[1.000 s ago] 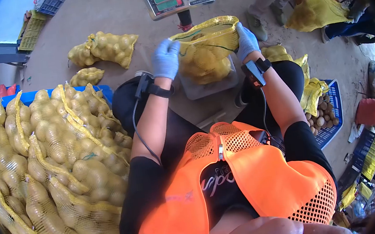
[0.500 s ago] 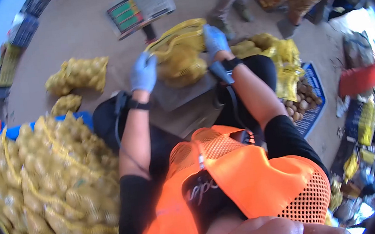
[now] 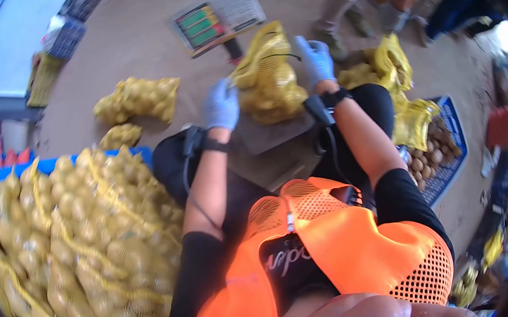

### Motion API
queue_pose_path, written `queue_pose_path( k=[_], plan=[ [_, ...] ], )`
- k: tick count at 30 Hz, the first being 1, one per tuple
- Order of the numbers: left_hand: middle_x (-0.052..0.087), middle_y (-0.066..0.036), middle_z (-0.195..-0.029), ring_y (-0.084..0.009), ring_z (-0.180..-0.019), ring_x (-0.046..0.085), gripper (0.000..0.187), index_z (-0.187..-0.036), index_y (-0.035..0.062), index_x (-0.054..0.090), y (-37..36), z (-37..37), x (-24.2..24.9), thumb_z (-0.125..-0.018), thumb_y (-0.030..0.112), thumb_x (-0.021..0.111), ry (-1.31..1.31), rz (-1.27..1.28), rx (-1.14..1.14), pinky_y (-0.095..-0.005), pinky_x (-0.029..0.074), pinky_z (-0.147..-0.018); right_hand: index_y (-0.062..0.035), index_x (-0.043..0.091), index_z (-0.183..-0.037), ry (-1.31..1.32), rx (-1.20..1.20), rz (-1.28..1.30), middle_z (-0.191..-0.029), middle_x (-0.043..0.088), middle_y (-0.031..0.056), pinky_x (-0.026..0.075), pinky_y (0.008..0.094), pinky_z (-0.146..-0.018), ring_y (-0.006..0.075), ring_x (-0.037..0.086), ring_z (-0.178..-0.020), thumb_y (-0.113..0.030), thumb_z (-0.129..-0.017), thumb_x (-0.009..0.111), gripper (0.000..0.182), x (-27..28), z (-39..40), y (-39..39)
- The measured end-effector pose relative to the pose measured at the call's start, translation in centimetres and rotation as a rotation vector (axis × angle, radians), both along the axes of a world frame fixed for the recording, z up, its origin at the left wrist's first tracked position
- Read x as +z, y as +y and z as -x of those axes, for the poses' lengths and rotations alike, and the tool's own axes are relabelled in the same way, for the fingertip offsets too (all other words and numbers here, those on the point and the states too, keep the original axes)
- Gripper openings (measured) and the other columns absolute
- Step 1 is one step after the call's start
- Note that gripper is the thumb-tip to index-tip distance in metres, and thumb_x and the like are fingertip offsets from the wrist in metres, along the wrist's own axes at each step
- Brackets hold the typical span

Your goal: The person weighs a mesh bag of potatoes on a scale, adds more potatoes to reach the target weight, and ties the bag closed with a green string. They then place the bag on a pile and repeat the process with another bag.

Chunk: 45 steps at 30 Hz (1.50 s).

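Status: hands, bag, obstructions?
Left hand pinching yellow mesh bag at its edge; right hand near dark cord, grip unclear. Bag over scale platform. Nothing visibly blocking.

Bright orange vest (image 3: 350,235) with mesh panels, worn over a black top (image 3: 287,273) with pale lettering; blue gloves (image 3: 221,107) and cabled black wrist straps (image 3: 216,145) completed the outfit.
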<state>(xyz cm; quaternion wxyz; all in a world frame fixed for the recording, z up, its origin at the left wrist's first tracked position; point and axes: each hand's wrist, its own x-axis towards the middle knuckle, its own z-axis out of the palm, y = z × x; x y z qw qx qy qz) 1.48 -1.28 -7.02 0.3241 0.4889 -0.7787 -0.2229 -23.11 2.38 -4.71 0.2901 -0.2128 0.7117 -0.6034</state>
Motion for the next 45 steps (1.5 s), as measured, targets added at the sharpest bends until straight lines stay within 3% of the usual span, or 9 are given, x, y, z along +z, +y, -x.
queue_pose_path(
  k=[2,4,7,10,19,21,29,34,45],
  plan=[
    [0.062,-0.016,-0.093,-0.0357,-0.086,0.059,0.025,-0.107,0.009,0.059,0.3,0.4,0.6,-0.082,0.013,0.059,0.057,0.029,0.018,-0.0424,0.047,-0.075,0.007,0.054,-0.108,0.435,0.095,-0.022,-0.098,0.062,0.0164,0.05,0.0326,-0.073,0.0211,0.06,-0.084,-0.039,-0.073,0.074,0.062,-1.8,0.8,0.0],
    [0.061,-0.014,-0.088,-0.0303,-0.082,0.06,0.029,-0.11,0.0113,0.057,0.8,0.6,2.2,-0.082,0.012,0.06,0.033,-0.059,0.055,-0.0393,0.048,-0.074,0.003,0.053,-0.114,-0.077,-0.055,-0.08,-0.111,0.054,0.016,0.05,0.0314,-0.074,0.0225,0.056,-0.095,-0.036,-0.073,0.076,0.061,-0.6,1.2,-0.9],
    [0.061,-0.013,-0.092,-0.0291,-0.082,0.061,0.032,-0.112,0.0119,0.056,0.5,0.3,2.8,-0.08,0.014,0.062,-0.019,-0.135,0.112,-0.0383,0.049,-0.075,0.0017,0.043,-0.122,-0.251,-0.088,-0.013,-0.108,0.052,0.0138,0.052,0.032,-0.068,0.024,0.056,-0.088,-0.032,-0.074,0.076,0.067,2.2,0.1,-0.8],
    [0.061,-0.012,-0.095,-0.0275,-0.085,0.061,0.035,-0.112,0.011,0.056,-1.0,0.4,2.5,-0.079,0.016,0.066,-0.038,-0.129,0.175,-0.0374,0.049,-0.076,-0.0011,0.052,-0.112,-0.104,-0.087,-0.056,-0.097,0.057,0.008,0.044,0.0289,-0.08,0.0172,0.053,-0.088,-0.049,-0.077,0.07,0.063,2.4,0.0,-1.6],
    [0.063,-0.012,-0.099,-0.0222,-0.09,0.062,0.034,-0.105,0.0064,0.059,-7.7,5.5,-0.1,-0.077,0.021,0.07,-0.077,-0.156,0.139,-0.0355,0.05,-0.079,0.0014,0.042,-0.122,-0.308,0.017,-0.133,-0.11,0.055,0.0162,0.051,0.0302,-0.075,0.0213,0.057,-0.092,-0.035,-0.078,0.072,0.064,1.0,2.5,-2.5],
    [0.06,-0.013,-0.101,-0.0309,-0.094,0.059,0.029,-0.101,0.0098,0.06,-8.5,7.0,-1.3,-0.079,0.029,0.065,-0.117,-0.215,0.013,-0.0395,0.047,-0.082,-0.0056,0.052,-0.114,-0.294,-0.064,-0.125,-0.089,0.055,0.0041,0.043,0.0247,-0.058,0.0112,0.05,-0.071,-0.044,-0.078,0.069,0.056,1.3,2.0,-2.3],
    [0.063,-0.013,-0.099,-0.0293,-0.094,0.061,0.028,-0.1,0.0081,0.062,-10.1,9.9,-2.1,-0.08,0.027,0.066,-0.248,-0.221,-0.198,-0.0364,0.047,-0.082,-0.0014,0.046,-0.121,-0.215,-0.056,-0.153,-0.109,0.057,0.0105,0.044,0.0279,-0.079,0.0167,0.054,-0.096,-0.039,-0.08,0.069,0.06,-0.2,4.6,-2.0],
    [0.063,-0.012,-0.098,-0.028,-0.093,0.061,0.024,-0.099,0.0069,0.062,-8.2,7.3,4.5,-0.081,0.023,0.066,-0.263,-0.228,-0.305,-0.0346,0.048,-0.081,0.0006,0.045,-0.122,-0.227,-0.122,-0.077,-0.11,0.058,0.0142,0.043,0.0291,-0.088,0.0199,0.054,-0.102,-0.033,-0.083,0.068,0.056,0.3,5.6,-0.8],
    [0.06,-0.01,-0.098,-0.0268,-0.084,0.061,0.027,-0.1,0.0085,0.06,-7.0,2.7,8.2,-0.076,0.016,0.071,-0.262,-0.328,-0.496,-0.0314,0.049,-0.071,-0.0028,0.059,-0.099,0.031,0.714,-0.294,-0.082,0.057,-0.0025,0.043,0.0221,-0.072,0.008,0.051,-0.078,-0.025,-0.087,0.064,0.026,-2.3,10.5,-8.8]
  ],
)
